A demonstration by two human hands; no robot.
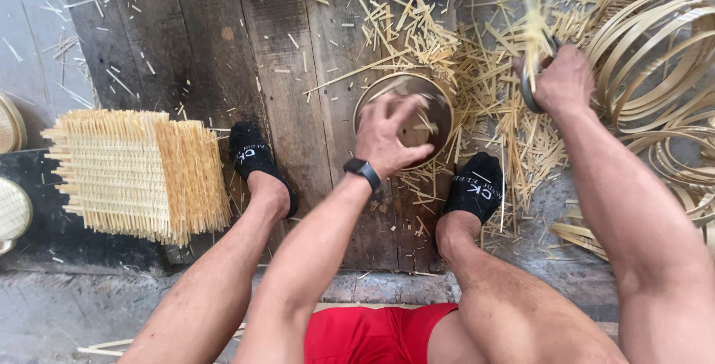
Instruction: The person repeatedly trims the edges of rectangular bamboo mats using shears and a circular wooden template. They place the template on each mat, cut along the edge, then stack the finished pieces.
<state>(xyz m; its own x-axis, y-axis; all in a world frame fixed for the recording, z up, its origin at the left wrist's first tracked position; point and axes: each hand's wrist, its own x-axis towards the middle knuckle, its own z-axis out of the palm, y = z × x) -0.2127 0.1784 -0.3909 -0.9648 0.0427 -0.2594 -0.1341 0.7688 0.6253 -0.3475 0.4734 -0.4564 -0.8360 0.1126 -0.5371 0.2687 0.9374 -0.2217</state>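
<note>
Left hand [387,135] sits over a round bamboo ring [406,115] with a woven base, fingers spread and partly curled on its top; blurred, so how firm the hold is cannot be told. The ring lies flat on the wooden floor planks [246,59], directly in front of the person, between the 2 feet in black socks [257,159]. No long axis, it is circular, opening up.

Right hand [562,81] is raised to the right of the ring, closed tight around a dark curved tool [530,92], with a blurred bundle of bamboo strips [535,25] standing up from the fist. Left hand is the nearer one, touching the ring; right hand is apart from it, up and to the right.

Surface: worn dark planks over a concrete floor, littered with bamboo offcuts [484,111], thickest between ring and right hand. A stack of woven bamboo mats [138,174] lies to the left, coiled bamboo hoops [655,59] at far right, finished round trays at the left edge. Seated person, red shorts, watch on left wrist.
</note>
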